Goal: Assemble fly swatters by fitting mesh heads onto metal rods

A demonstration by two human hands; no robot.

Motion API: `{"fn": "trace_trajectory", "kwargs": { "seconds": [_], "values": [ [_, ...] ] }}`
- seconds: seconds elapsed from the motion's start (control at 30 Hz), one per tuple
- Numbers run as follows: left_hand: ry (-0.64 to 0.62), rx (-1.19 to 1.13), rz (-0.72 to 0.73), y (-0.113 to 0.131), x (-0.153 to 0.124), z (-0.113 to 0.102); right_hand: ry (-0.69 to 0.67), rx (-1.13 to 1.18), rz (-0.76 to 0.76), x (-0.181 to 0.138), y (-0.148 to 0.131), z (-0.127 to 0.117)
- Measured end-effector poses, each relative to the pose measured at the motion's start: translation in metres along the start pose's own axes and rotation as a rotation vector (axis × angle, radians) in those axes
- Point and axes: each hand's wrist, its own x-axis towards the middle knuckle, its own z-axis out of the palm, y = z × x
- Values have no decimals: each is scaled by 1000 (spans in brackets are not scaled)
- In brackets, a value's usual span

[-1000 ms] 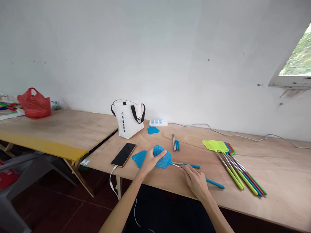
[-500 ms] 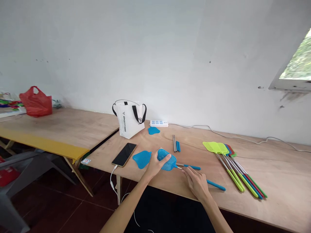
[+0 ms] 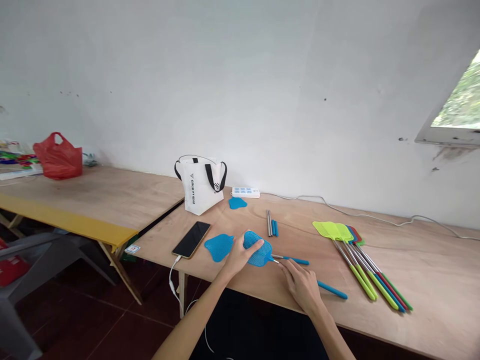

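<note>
My left hand (image 3: pixel 240 256) pinches a blue mesh fly swatter head (image 3: pixel 259 250) between thumb and fingers. The head's narrow neck meets the tip of a metal rod, which my right hand (image 3: pixel 302 282) grips near that end. A blue handle (image 3: pixel 333 290) sticks out beyond my right hand, in line with the rod; my palm hides the stretch between. Just behind my right hand lies another rod with a blue handle (image 3: pixel 298 261). Flat beside my left hand rests a second blue swatter head (image 3: pixel 218 247), and a third blue swatter head (image 3: pixel 237 203) lies farther back.
Several finished-looking swatters (image 3: pixel 362 265) lie fanned out at right. Short metal tubes (image 3: pixel 269 223) and blue grips (image 3: pixel 275 228) sit mid-table. A phone (image 3: pixel 191 239) with a white cable, a white bag (image 3: pixel 202 190) and a power strip (image 3: pixel 245 192) stand left and back.
Both hands keep their hold on the swatter head and rod, with barely any movement. The view has shifted slightly.
</note>
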Motion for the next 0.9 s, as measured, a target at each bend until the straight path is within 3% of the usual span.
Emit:
{"fn": "trace_trajectory", "kwargs": {
  "seconds": [0.17,0.33,0.5,0.6,0.9],
  "values": [
    [-49,100,-42,-3,10,-22,11,-2,-2,6,-8,-5],
    [3,366,-54,-4,19,-67,-1,-74,61,8,-4,-4],
    [-98,685,-263,-15,20,-102,-34,-132,62,4,2,6],
    [-166,794,-340,-22,17,-105,-62,-119,72,2,4,11],
    [-281,820,-225,-27,11,-88,-72,-132,186,-2,25,11]
  ]
}}
